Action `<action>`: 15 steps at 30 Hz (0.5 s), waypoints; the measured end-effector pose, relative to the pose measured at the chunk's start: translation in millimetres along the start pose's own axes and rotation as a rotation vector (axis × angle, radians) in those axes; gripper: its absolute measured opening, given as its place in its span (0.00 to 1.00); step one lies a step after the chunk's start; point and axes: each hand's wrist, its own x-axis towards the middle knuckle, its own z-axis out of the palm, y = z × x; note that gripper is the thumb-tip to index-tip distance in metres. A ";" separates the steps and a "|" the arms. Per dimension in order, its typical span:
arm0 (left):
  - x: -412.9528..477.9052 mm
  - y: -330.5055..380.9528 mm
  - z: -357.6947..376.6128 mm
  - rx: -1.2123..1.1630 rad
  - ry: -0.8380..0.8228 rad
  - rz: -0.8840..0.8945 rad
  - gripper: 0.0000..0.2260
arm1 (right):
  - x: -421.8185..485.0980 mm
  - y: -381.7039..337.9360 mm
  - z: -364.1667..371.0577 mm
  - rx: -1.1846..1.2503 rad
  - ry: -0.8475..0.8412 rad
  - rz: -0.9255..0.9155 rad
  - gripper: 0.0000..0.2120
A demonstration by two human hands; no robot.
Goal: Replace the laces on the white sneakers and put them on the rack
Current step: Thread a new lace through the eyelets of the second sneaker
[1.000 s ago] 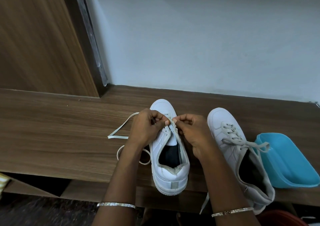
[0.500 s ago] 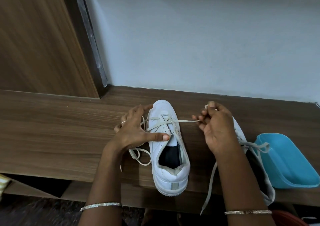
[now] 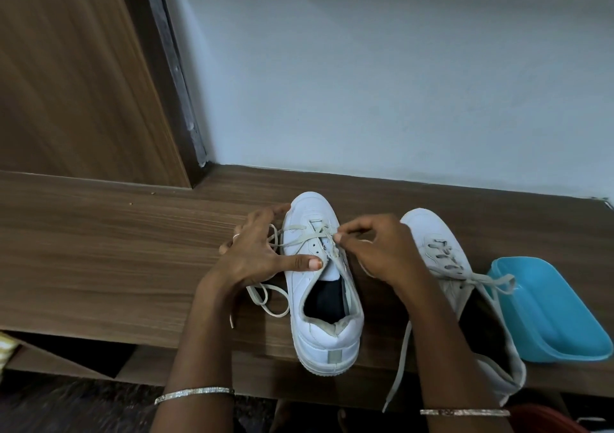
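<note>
Two white sneakers stand on the wooden rack top, toes toward the wall. The left sneaker is partly laced with a cream lace. My left hand rests flat against its side, thumb pressing the eyelet flap, fingers spread over loose lace. My right hand pinches the lace at the upper eyelets. A lace end hangs below my right wrist over the rack's front edge. The right sneaker is laced and tied, partly hidden by my right arm.
A blue plastic tray lies at the right, touching the right sneaker's bow. A wooden door panel and dark frame stand at the back left, a pale wall behind. A shelf opening shows under the rack's top.
My right hand has come back left from over the right sneaker to the left sneaker's eyelets, pinching the lace there. My left hand has stayed on the sneaker's side.
</note>
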 end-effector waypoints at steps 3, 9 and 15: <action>1.2 -2.7 -0.3 0.010 -0.005 0.003 0.47 | 2.4 1.6 10.3 -0.015 -0.001 -0.017 0.04; 6.8 -10.7 1.3 -0.020 -0.012 0.009 0.48 | 3.6 4.7 -4.1 0.277 0.039 0.093 0.04; 9.7 -15.0 1.5 -0.035 -0.025 0.006 0.50 | 8.2 8.1 -33.2 1.154 0.058 0.155 0.12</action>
